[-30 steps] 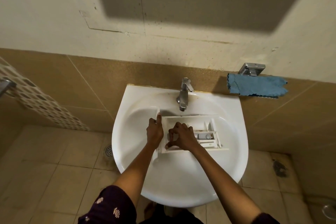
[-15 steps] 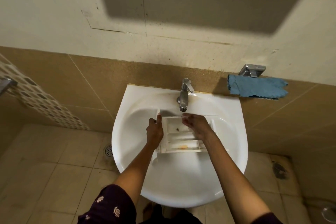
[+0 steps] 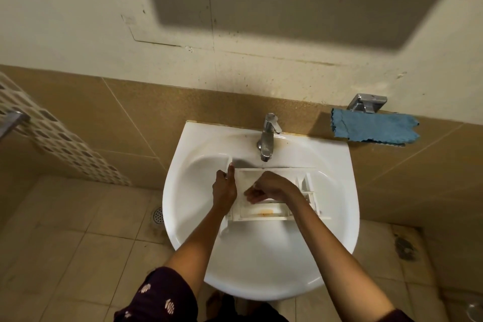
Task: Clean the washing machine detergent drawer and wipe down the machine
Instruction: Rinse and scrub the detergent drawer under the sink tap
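A white plastic detergent drawer (image 3: 264, 213) lies across the white sink basin (image 3: 261, 264), under the chrome tap (image 3: 267, 138). An orange stain marks its near compartment. My left hand (image 3: 224, 188) grips the drawer's left end, thumb up along the front panel. My right hand (image 3: 271, 188) is inside the middle compartment, fingers bent down against the plastic. I cannot tell whether it holds anything. Small dividers show at the drawer's right end.
A blue cloth (image 3: 375, 128) hangs on the tiled ledge right of the sink, below a chrome wall fitting (image 3: 367, 103). A floor drain (image 3: 157, 214) sits left of the basin. A patterned tile strip and a metal bar are at the far left.
My right hand went from the drawer's left compartment up toward the tap, then came back down into the middle compartment. The left hand kept its grip on the drawer.
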